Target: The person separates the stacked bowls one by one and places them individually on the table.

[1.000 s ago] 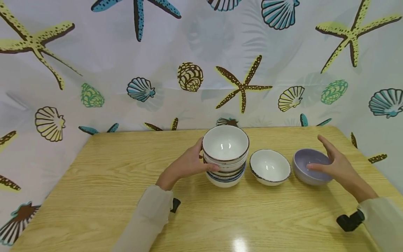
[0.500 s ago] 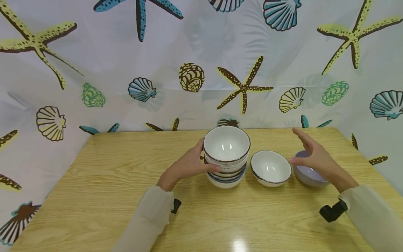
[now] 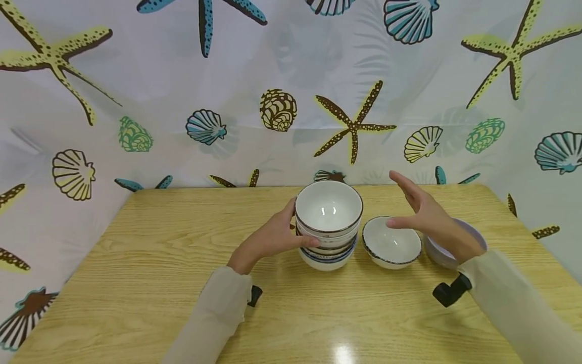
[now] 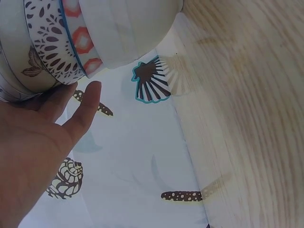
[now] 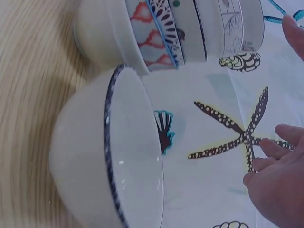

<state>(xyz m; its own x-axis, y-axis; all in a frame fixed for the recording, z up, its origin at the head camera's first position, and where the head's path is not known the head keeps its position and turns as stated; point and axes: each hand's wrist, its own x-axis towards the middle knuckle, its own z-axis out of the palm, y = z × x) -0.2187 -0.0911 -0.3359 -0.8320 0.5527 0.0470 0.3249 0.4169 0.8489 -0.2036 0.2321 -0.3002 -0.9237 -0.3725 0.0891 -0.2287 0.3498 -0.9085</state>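
A stack of several bowls, white inside at the top, stands mid-table. My left hand holds the stack from its left side, thumb across the front, some fingers hidden behind. Patterned bands with red and brown motifs show on the stacked bowls in the left wrist view. Just right of the stack sits a single white bowl with a dark speckled rim. Above it hovers my right hand, fingers spread from the thumb, holding nothing. A purple bowl stands farther right, partly hidden by my right wrist.
The wooden table runs back to a white cloth printed with starfish and shells, which hangs behind and at the sides. Small black devices are worn at the wrists.
My right hand has moved left, from over the purple bowl to above the single white bowl, its fingers still apart. My left hand and the bowls have stayed in place.
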